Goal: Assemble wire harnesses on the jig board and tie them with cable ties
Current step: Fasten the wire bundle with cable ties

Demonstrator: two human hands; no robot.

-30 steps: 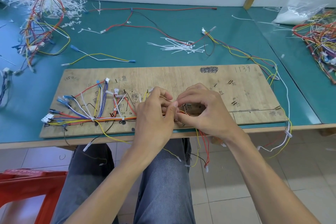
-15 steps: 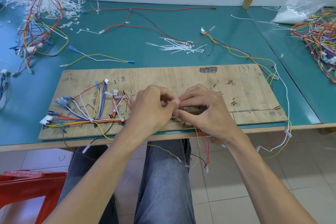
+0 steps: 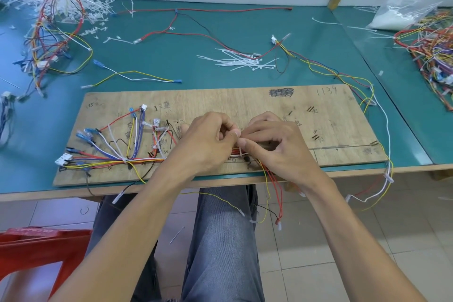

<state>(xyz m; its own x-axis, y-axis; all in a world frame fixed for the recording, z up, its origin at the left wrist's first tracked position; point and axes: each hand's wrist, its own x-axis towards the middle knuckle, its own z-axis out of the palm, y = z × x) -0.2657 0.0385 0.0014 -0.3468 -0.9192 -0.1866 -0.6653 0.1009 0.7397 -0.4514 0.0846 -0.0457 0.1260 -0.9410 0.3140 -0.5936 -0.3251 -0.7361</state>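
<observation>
The left hand (image 3: 208, 140) and the right hand (image 3: 274, 144) meet over the middle of the wooden board (image 3: 245, 103), thumb tips almost touching. Both are curled, with the fingertips pressed together on a thin white cable tie (image 3: 241, 152) that goes around the wire bundle (image 3: 147, 160). I judge that one hand steadies the tie while the other feeds or pulls its tail, but which hand does which I cannot tell, because the fingers hide the end of the tie.

The bundle lies along the near edge of the board, and this seems to be on purpose: the dark pegs (image 3: 310, 109) and the pen marks on the wood give the route, so each branch leaves at the correct place. To the left, one tie already closes the bundle where the blue, white and red wires spread out to their small plugs (image 3: 63, 159). Under the right hand, some red and yellow wires (image 3: 272, 179) hang free over the table edge toward the knees, not yet tied.

Behind the board, on the green table (image 3: 171, 56), a small heap of spare cable ties (image 3: 242, 61) lies within easy reach, probably for the next knots. More harnesses (image 3: 49, 39) lie at the far left and far right.
</observation>
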